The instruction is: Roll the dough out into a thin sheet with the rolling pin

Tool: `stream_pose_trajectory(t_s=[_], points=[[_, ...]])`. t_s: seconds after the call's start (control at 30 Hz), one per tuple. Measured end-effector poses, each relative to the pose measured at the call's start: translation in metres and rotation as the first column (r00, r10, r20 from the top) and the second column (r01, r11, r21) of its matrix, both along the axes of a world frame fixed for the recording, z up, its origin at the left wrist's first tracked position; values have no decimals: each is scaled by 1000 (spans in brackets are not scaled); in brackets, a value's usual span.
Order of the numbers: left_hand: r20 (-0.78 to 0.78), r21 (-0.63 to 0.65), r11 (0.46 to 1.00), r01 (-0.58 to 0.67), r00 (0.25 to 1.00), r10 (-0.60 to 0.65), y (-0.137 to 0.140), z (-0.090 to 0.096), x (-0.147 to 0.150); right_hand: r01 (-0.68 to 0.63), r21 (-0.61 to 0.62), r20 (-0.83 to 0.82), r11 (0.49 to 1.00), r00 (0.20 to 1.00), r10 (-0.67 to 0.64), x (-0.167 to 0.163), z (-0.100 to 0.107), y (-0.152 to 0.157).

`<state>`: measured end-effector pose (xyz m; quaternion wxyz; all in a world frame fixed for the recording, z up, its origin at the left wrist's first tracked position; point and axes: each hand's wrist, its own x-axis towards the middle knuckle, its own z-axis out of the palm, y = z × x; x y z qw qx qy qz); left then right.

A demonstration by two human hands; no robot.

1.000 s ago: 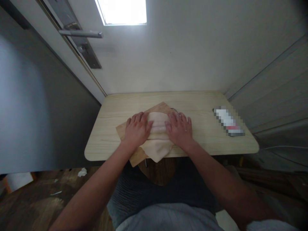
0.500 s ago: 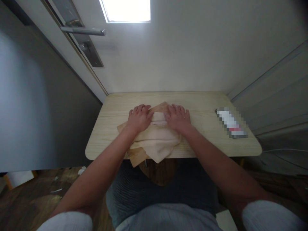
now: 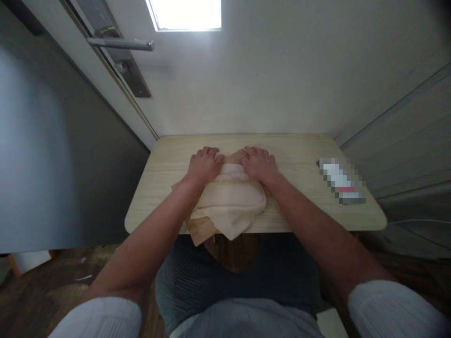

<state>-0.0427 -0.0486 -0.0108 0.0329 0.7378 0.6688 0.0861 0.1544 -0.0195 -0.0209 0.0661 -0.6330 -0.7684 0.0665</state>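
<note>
A cream cloth [image 3: 232, 195] lies folded in layers on the table, its pointed near end hanging just over the front edge. Under it is a thin brown sheet [image 3: 201, 229], perhaps paper, whose corners stick out at the far side, the left and the front. My left hand [image 3: 206, 165] rests palm down at the cloth's far left part, fingers stretched forward. At the far right part lies my right hand [image 3: 260, 163], also palm down with fingers spread, its thumb side by the brown far corner. What is beneath both palms is hidden.
The light wooden table [image 3: 296, 145] stands against a white door [image 3: 282, 84] with a metal handle [image 3: 121, 44]. A blurred-out phone-like object [image 3: 340, 182] lies on the table at the right. My legs are under the table's front edge.
Both hands have shifted slightly away from me, toward the far edge of the cloth, and more of its upper fold shows. The cloth and brown sheet stay nearly in place.
</note>
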Motion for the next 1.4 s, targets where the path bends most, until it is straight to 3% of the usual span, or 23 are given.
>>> stream_pose_trajectory(t_s=[0.27,0.57,0.67,0.8,0.97,1.17,1.4], points=[[6,20,1000,3,1000,-3,-20,-1,3,26,38,24,999,999,-27,1,1,-25],[-5,87,996,1,1000,-1,-89,-5,14,-30,184,32,982,999,25,14,-6,-99],[-6,83,997,3,1000,-2,-101,-5,15,-41,199,41,979,999,34,17,-8,-109],[2,83,997,-4,1000,4,-89,-5,14,-30,180,45,983,999,22,13,-6,-97],[33,71,997,-15,999,12,-47,-6,8,24,112,32,993,999,-28,2,-3,-56],[62,8,999,-47,997,46,-8,-7,0,0,19,21,1000,1000,-1,-2,-2,-13],[64,45,999,-4,998,1,-22,-5,1,-12,88,-10,996,1000,13,1,-1,-28]])
